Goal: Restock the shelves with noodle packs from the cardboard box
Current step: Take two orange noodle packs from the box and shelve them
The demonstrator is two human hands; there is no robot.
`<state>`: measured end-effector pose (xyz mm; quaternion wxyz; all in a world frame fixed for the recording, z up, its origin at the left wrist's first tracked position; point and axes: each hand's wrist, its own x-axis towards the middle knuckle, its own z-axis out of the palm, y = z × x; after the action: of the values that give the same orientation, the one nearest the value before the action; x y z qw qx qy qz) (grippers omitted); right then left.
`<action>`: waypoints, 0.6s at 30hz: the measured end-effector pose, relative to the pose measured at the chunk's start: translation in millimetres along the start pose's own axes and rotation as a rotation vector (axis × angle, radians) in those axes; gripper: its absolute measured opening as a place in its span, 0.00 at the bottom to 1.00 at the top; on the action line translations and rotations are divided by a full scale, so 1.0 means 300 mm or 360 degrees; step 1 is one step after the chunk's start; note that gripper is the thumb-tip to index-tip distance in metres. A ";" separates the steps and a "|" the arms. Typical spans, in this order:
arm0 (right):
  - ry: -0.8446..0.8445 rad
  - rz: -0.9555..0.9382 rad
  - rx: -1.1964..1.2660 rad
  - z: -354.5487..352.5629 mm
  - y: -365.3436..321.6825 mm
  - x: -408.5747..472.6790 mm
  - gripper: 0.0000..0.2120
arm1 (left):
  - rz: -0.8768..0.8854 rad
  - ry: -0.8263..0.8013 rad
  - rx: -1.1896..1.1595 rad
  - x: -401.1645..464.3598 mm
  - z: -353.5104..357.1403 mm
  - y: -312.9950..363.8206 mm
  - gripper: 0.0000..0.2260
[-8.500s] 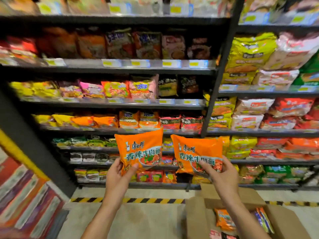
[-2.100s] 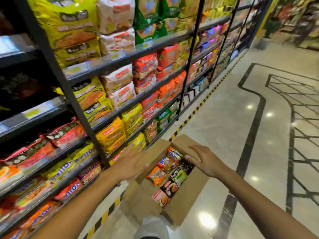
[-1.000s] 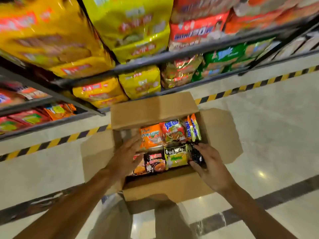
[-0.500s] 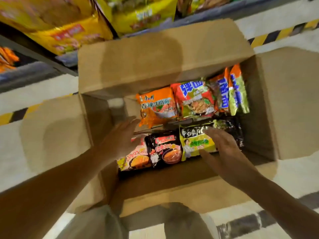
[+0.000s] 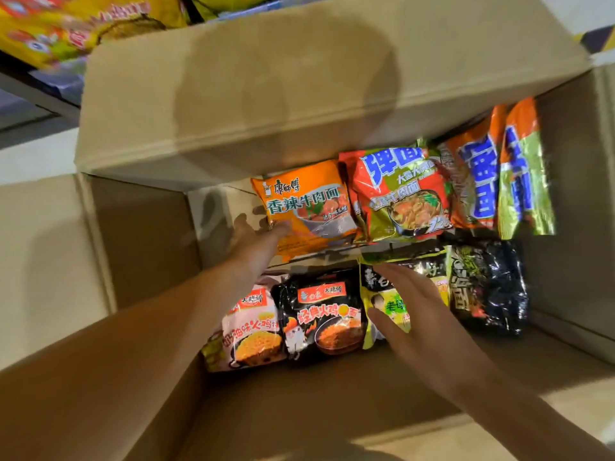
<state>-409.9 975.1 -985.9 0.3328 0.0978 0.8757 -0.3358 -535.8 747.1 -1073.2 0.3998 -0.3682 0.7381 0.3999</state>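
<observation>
Head view looks straight down into the open cardboard box (image 5: 139, 241), noodle packs lying in two rows inside. Left hand (image 5: 256, 241) reaches to the far row, fingers extended and touching the left edge of the orange beef-noodle pack (image 5: 309, 211), not yet curled round it. Right hand (image 5: 412, 311) lies flat, fingers relaxed, on the yellow-green pack (image 5: 396, 304) in the near row, holding nothing. Judged step: picking packs. Next, each hand must close on its pack and lift it toward the shelves (image 5: 50, 91), far left.
</observation>
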 end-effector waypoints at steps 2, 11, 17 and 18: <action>-0.0010 -0.0013 0.0017 0.003 -0.011 0.012 0.28 | -0.0021 -0.0043 -0.0102 -0.017 -0.002 0.013 0.31; -0.0031 0.0248 0.0267 0.004 -0.135 0.130 0.26 | 0.0172 0.0202 -0.0057 -0.083 -0.132 0.031 0.07; 0.0007 0.0416 0.0404 0.034 -0.214 0.263 0.24 | 0.0108 0.0132 -0.0196 -0.102 -0.252 -0.039 0.07; 0.0017 0.0431 0.0420 0.050 -0.222 0.288 0.25 | 0.0100 0.0145 -0.0200 -0.090 -0.261 -0.051 0.08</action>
<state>-494.1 910.3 -1015.5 0.3547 0.2594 0.8047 -0.3993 -534.8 677.6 -1025.7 0.3291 -0.3870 0.7402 0.4405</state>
